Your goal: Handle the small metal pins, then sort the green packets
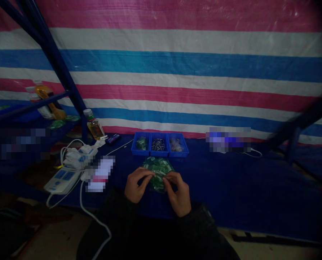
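Observation:
My left hand (137, 183) and my right hand (177, 191) face each other over a shiny green see-through pile (158, 164), perhaps plastic packets or a crinkled bag. Thumb and fingers are pinched together on both hands, their tips a short way apart. Whatever lies between the fingertips is too small and dim to name. Just beyond the pile stands a blue three-part tray (160, 154). Its left compartment holds green pieces (142, 143), the middle one small metal pins or screws (158, 144), the right one clear plastic bits (176, 145).
To the left lie power strips (63, 180) with white cables, a blurred-out phone-like object (100, 174) and a bottle (95, 125). A blurred-out lit device (227, 139) rests at the back right. Blue metal posts (60, 72) and a striped sheet (177, 65) bound the blue table (244, 195).

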`<state>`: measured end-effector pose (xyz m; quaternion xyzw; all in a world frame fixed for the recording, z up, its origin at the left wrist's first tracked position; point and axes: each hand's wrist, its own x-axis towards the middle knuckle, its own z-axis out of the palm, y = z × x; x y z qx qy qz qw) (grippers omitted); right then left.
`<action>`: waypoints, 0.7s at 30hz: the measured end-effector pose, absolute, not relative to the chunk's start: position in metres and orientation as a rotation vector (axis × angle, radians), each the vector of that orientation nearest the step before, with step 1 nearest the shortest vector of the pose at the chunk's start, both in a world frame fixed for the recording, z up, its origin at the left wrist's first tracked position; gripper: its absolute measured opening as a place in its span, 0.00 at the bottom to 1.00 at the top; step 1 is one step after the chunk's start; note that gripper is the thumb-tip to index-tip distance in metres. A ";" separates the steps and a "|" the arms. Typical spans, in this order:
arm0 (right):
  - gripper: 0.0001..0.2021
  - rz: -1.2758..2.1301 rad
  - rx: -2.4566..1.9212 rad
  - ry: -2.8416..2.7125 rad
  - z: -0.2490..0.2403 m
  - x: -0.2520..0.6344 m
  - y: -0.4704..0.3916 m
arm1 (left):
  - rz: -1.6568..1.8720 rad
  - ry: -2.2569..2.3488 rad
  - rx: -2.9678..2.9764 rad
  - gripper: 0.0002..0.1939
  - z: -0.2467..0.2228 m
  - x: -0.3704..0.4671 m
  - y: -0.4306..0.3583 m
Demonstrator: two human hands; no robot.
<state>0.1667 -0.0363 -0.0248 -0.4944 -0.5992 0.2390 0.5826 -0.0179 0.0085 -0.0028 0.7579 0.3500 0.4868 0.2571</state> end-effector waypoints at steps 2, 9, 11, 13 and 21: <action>0.04 0.539 -1.152 -1.452 -0.022 0.169 -0.038 | 1.330 0.921 2.082 0.11 -0.001 -0.018 0.010; 0.11 0.533 -1.124 -1.473 -0.020 0.170 -0.040 | 1.406 0.949 2.083 0.08 -0.003 -0.021 0.013; 0.09 0.518 -1.134 -1.500 -0.018 0.170 -0.039 | 1.452 0.985 2.105 0.06 -0.003 -0.022 0.013; 0.08 0.464 -1.136 -1.523 -0.015 0.170 -0.037 | 1.483 1.021 2.127 0.05 -0.001 -0.021 0.012; 0.09 0.529 -1.174 -1.408 -0.025 0.168 -0.036 | 1.442 1.093 1.973 0.03 -0.001 -0.017 0.007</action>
